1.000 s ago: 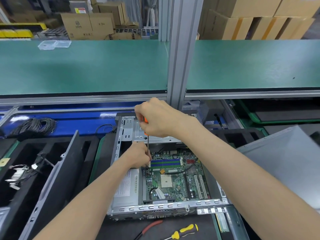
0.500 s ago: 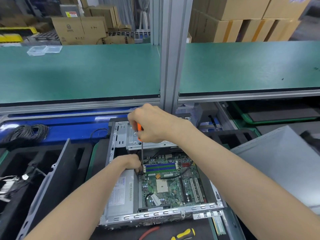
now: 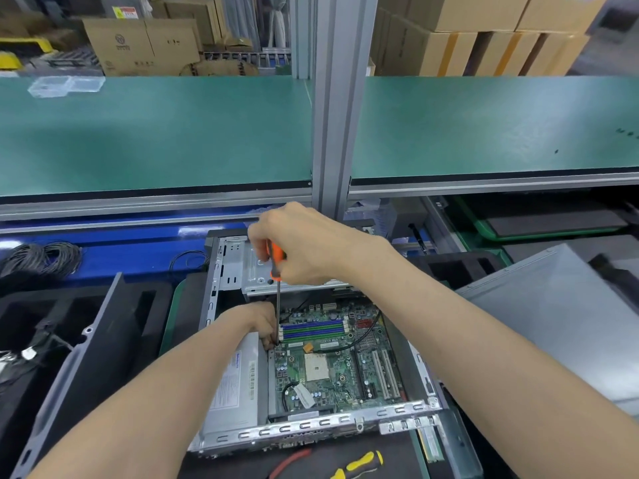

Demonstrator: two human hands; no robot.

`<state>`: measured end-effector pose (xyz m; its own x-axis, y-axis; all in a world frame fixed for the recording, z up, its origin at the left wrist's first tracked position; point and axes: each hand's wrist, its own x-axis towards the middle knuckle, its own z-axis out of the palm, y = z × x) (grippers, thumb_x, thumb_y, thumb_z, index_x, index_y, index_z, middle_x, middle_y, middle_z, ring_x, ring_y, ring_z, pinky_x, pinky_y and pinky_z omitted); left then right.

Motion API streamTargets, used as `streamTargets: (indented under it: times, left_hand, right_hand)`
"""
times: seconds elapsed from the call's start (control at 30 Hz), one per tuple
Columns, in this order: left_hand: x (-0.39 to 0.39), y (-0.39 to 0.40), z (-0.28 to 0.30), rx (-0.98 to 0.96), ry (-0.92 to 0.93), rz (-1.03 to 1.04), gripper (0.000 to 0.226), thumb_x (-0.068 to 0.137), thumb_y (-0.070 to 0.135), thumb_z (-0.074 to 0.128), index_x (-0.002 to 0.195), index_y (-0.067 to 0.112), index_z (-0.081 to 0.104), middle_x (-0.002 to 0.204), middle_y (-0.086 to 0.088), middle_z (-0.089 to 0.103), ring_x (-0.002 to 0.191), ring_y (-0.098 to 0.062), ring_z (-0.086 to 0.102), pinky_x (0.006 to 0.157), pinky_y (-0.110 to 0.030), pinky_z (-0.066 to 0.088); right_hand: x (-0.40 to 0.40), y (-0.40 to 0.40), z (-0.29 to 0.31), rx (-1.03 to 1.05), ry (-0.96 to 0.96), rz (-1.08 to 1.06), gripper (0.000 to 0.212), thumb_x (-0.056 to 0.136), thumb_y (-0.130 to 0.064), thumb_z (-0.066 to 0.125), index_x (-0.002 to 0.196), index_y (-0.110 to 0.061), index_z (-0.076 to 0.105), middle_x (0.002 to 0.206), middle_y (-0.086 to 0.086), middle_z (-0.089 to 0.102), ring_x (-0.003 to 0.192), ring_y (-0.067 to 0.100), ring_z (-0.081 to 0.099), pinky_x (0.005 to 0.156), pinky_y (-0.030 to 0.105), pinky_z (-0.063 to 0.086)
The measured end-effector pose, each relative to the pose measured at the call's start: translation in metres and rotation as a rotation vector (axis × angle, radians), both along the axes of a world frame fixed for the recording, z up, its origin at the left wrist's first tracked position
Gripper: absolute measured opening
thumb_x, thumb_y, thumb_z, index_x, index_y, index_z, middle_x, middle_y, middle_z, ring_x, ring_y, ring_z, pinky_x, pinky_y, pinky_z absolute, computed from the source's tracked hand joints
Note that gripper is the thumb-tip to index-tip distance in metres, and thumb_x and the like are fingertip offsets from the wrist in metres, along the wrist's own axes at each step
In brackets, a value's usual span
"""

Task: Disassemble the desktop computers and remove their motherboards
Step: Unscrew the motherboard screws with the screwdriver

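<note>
An open desktop case [image 3: 304,432] lies on the bench with its green motherboard [image 3: 332,368] exposed. My right hand [image 3: 307,247] grips the orange handle of a screwdriver [image 3: 277,299] held upright, its tip down at the board's left edge near the blue memory slots. My left hand [image 3: 262,323] sits inside the case, fingers pinching the lower end of the shaft at the tip. A silver power supply [image 3: 238,385] fills the case's left side.
A grey case panel [image 3: 560,326] leans at the right. Black foam trays [image 3: 52,340] and a coil of black cable [image 3: 41,257] lie at the left. A yellow-handled screwdriver [image 3: 363,463] and red-handled pliers [image 3: 290,459] rest in front of the case. A green shelf [image 3: 155,133] spans above.
The view has shifted slightly. Both hands stay on the screwdriver at the same spot on the board's left edge; my right hand has turned a little on the handle.
</note>
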<state>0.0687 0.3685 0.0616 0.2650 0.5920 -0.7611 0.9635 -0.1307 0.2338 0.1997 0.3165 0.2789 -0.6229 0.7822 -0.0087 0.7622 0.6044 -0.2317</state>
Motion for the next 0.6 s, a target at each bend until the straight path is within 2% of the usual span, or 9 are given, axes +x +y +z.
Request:
streamTargets:
  times: [0.07, 0.1, 0.17, 0.23, 0.3, 0.37, 0.47, 0.53, 0.6]
  left_hand:
    - [-0.001, -0.001, -0.003, -0.058, -0.012, 0.021, 0.038, 0.104, 0.019, 0.049, 0.138, 0.002, 0.055, 0.144, -0.008, 0.055, 0.124, -0.02, 0.052, 0.067, -0.001, 0.033]
    - [-0.002, 0.002, -0.007, -0.084, -0.037, 0.094, 0.037, 0.103, 0.015, 0.05, 0.135, -0.002, 0.056, 0.141, -0.012, 0.057, 0.115, -0.02, 0.057, 0.075, -0.008, 0.037]
    - [-0.005, 0.005, -0.011, -0.069, -0.054, 0.142, 0.033, 0.097, 0.006, 0.059, 0.126, -0.009, 0.062, 0.128, -0.022, 0.064, 0.09, -0.019, 0.061, 0.084, -0.025, 0.051]
    - [-0.006, 0.005, -0.007, -0.069, -0.01, 0.12, 0.032, 0.091, 0.007, 0.067, 0.12, -0.004, 0.065, 0.119, -0.017, 0.07, 0.09, -0.022, 0.066, 0.089, -0.033, 0.058]
    - [-0.007, 0.008, -0.005, -0.105, -0.016, 0.162, 0.034, 0.092, 0.008, 0.066, 0.124, -0.004, 0.063, 0.118, -0.012, 0.069, 0.095, -0.022, 0.066, 0.092, -0.033, 0.057]
    - [-0.004, 0.008, -0.002, -0.129, 0.011, 0.117, 0.036, 0.1, 0.01, 0.056, 0.131, -0.008, 0.058, 0.115, -0.01, 0.066, 0.1, -0.022, 0.061, 0.089, -0.029, 0.052]
    - [0.002, 0.011, -0.003, -0.213, 0.031, 0.103, 0.037, 0.104, 0.007, 0.047, 0.134, -0.013, 0.05, 0.117, -0.027, 0.067, 0.087, -0.018, 0.068, 0.082, -0.024, 0.053]
    - [0.007, 0.012, -0.004, -0.247, 0.041, 0.13, 0.023, 0.102, 0.001, 0.048, 0.112, -0.013, 0.063, 0.111, -0.026, 0.069, 0.087, -0.021, 0.069, 0.089, -0.027, 0.053]
    - [0.012, 0.013, -0.006, -0.271, 0.058, 0.11, 0.029, 0.104, 0.001, 0.04, 0.084, -0.004, 0.061, 0.083, -0.017, 0.075, 0.065, -0.014, 0.065, 0.086, -0.024, 0.053]
  right_hand:
    - [0.003, -0.003, 0.002, -0.057, 0.032, 0.036, 0.02, 0.074, -0.001, 0.065, 0.085, -0.018, 0.065, 0.084, -0.003, 0.062, 0.071, 0.011, 0.055, 0.066, 0.033, 0.05]
    - [0.003, -0.006, 0.002, -0.036, 0.027, 0.02, 0.015, 0.074, -0.007, 0.066, 0.085, -0.017, 0.063, 0.082, -0.002, 0.058, 0.071, 0.013, 0.055, 0.062, 0.034, 0.048]
    - [0.003, -0.005, -0.001, 0.069, -0.006, -0.075, 0.019, 0.084, -0.032, 0.067, 0.086, -0.017, 0.055, 0.076, -0.002, 0.044, 0.069, 0.022, 0.051, 0.055, 0.034, 0.036]
    - [0.0, -0.005, -0.004, 0.146, -0.067, -0.18, 0.031, 0.095, -0.047, 0.058, 0.09, -0.017, 0.053, 0.072, -0.003, 0.029, 0.068, 0.026, 0.042, 0.058, 0.035, 0.031]
    - [-0.001, -0.003, -0.006, 0.149, -0.061, -0.163, 0.022, 0.098, -0.034, 0.057, 0.097, -0.012, 0.059, 0.072, 0.0, 0.032, 0.077, 0.032, 0.046, 0.064, 0.039, 0.039]
    - [0.0, -0.002, -0.006, 0.083, -0.025, -0.084, 0.007, 0.089, -0.017, 0.061, 0.094, -0.012, 0.063, 0.079, 0.004, 0.054, 0.084, 0.029, 0.055, 0.067, 0.037, 0.045]
    - [0.005, -0.003, 0.0, -0.066, 0.028, -0.017, 0.023, 0.074, -0.001, 0.062, 0.087, -0.019, 0.067, 0.087, -0.001, 0.065, 0.076, 0.014, 0.056, 0.065, 0.031, 0.047]
    - [0.006, -0.005, 0.002, -0.077, 0.042, -0.016, 0.018, 0.073, -0.006, 0.064, 0.083, -0.021, 0.065, 0.085, -0.003, 0.059, 0.074, 0.014, 0.056, 0.061, 0.032, 0.046]
    - [0.006, -0.004, -0.003, 0.03, 0.012, -0.09, 0.017, 0.082, -0.031, 0.069, 0.077, -0.023, 0.054, 0.077, -0.004, 0.046, 0.071, 0.021, 0.051, 0.057, 0.033, 0.037]
